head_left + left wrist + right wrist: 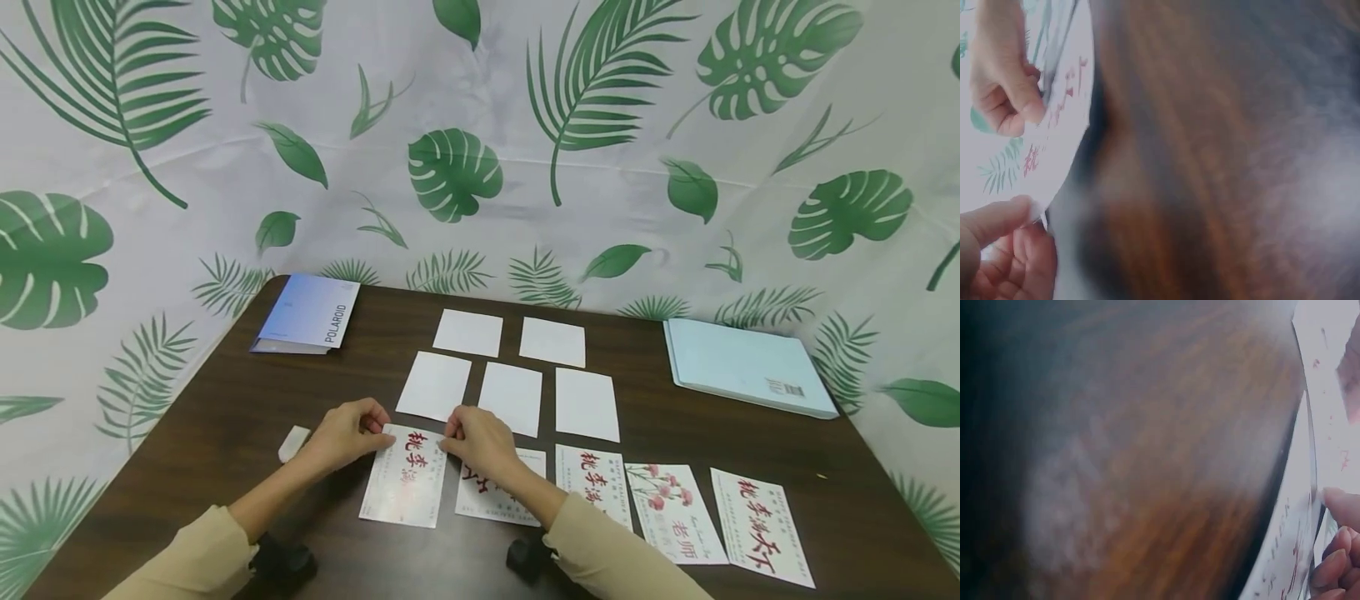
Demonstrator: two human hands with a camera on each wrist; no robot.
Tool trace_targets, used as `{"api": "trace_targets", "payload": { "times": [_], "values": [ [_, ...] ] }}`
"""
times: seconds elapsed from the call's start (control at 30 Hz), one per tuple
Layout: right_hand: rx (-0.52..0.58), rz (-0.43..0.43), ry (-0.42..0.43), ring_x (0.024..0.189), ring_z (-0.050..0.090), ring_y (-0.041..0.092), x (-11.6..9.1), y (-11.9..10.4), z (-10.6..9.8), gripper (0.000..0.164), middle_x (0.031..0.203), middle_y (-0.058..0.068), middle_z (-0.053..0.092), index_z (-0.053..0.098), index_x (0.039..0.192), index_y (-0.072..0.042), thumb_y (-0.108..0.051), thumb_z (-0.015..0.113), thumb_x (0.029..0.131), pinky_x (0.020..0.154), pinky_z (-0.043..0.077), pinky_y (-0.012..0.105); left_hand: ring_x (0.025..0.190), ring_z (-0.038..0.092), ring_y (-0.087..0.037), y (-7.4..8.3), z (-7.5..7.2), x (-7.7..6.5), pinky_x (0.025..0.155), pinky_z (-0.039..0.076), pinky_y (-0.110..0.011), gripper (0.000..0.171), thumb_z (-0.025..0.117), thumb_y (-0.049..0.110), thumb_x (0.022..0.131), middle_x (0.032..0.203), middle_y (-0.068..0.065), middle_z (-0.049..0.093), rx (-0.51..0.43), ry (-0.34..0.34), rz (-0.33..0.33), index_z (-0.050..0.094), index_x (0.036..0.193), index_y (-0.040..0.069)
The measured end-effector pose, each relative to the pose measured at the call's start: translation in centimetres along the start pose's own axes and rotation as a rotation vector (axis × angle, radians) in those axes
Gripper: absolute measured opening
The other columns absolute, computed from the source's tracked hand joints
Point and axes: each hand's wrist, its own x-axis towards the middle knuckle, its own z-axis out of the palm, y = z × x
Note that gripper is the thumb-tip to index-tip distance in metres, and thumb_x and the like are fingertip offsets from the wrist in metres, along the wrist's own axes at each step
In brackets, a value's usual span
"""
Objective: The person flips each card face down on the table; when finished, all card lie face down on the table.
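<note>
A white card with red Chinese calligraphy (405, 492) is held at its two upper corners. My left hand (348, 435) pinches the upper left corner between thumb and fingers; the left wrist view shows the thumb (1004, 219) on the card's face and the fingers curled behind. At the upper right corner, my right hand (483, 440) pinches the same card. Just beyond it, under the right wrist, lies another red-lettered card (491, 500), partly hidden by that hand and forearm. Close by in the right wrist view are the right fingers (1332, 569).
Further right lie a red-lettered card (600, 483), a flower card (675, 512) and another lettered card (765, 533). Several blank white cards (435, 385) lie behind. A blue POLAROID folder (311, 312), a pale blue flat case (742, 367) and a small white object (293, 443) sit around them.
</note>
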Motion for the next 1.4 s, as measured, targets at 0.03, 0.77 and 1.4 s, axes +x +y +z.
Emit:
{"api": "trace_targets", "payload": {
  "times": [0.03,0.77,1.4],
  "values": [
    [0.01,-0.004,0.014,0.052,0.04,0.004,-0.1,0.0,0.0,0.016,0.061,-0.008,0.048,0.059,0.073,-0.014,-0.018,0.074,0.079,0.047,0.03,0.018,0.067,0.052,-0.013,0.0,-0.1,0.1,0.058,0.05,-0.024,0.019,0.074,0.007,0.077,0.076,-0.004,0.057,-0.044,-0.006,-0.003,0.061,0.09,0.002],
    [0.662,0.056,-0.046,0.059,0.056,0.005,-2.6,-4.3,0.7,0.027,0.07,0.003,0.061,0.059,0.088,0.001,-0.021,0.073,0.081,0.052,0.05,0.018,0.057,0.061,-0.012,4.1,-1.0,-0.2,0.055,0.057,-0.032,0.024,0.066,0.018,0.087,0.072,-0.007,0.061,-0.243,-0.119,0.025,0.056,0.094,-0.002],
    [0.698,0.25,0.042,0.057,0.056,0.01,-4.6,-1.5,-2.3,0.01,0.07,0.003,0.055,0.058,0.089,0.005,0.001,0.059,0.08,0.056,0.057,0.031,0.07,0.065,-0.015,2.3,1.0,-2.0,0.059,0.057,-0.03,0.031,0.074,0.017,0.081,0.089,-0.009,0.066,-0.184,-0.009,-0.043,0.059,0.102,-0.001]
  ]
}}
